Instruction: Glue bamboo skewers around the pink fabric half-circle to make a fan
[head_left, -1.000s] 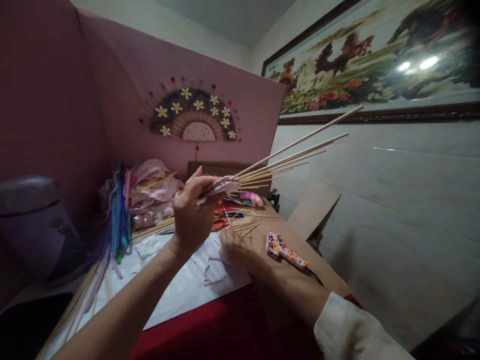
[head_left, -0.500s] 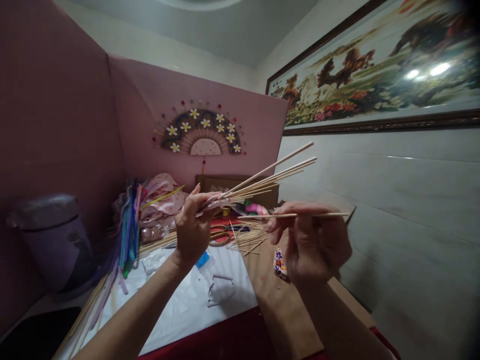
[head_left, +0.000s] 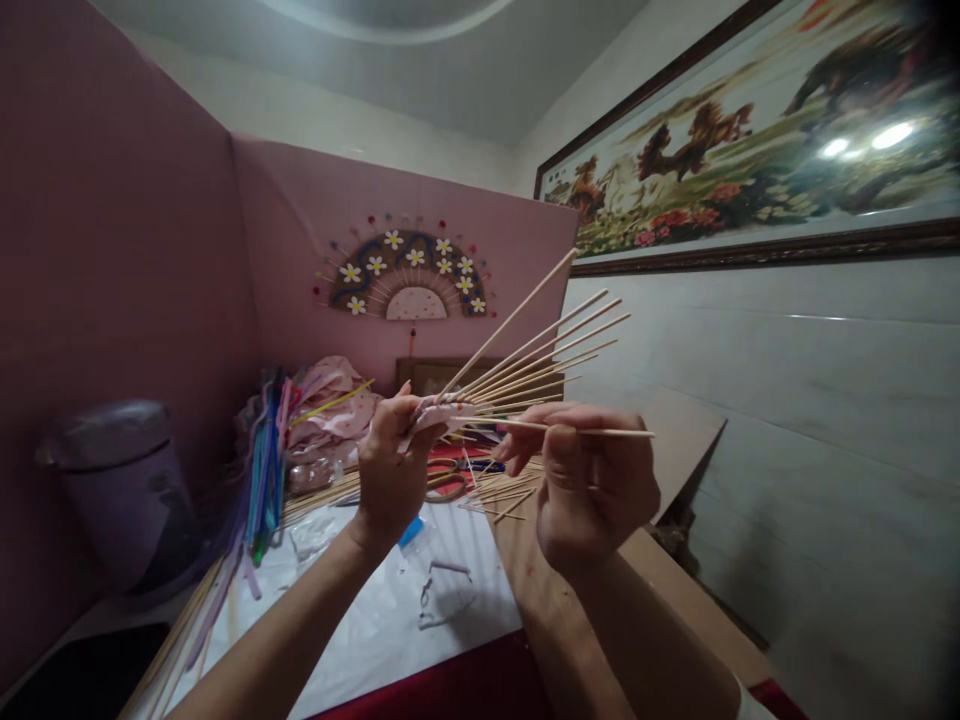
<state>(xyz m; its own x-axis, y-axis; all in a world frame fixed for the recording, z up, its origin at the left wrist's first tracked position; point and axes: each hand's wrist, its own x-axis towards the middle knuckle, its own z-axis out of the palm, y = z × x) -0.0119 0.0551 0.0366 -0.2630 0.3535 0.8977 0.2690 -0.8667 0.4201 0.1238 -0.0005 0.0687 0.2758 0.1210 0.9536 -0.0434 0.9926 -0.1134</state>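
Observation:
My left hand is closed around a pinkish-white, red-spotted piece from which several thin wooden sticks fan out to the upper right. Between the thumb and fingers of my right hand is one single wooden stick, held nearly level. Its left tip reaches the lower edge of the spotted piece; whether it is inserted there I cannot tell. Under the hands lie scissors and a pile of loose sticks.
A white sheet and brown cardboard cover the table. Coloured fuzzy stems and crumpled spotted fabric lie at the left, beside a lilac bin-like container. A flower-decorated fan is on the pink panel behind.
My right hand has moved left, bringing its stick's tip to the spotted piece. The sticks in my left hand are spread wider, the topmost one steeper.

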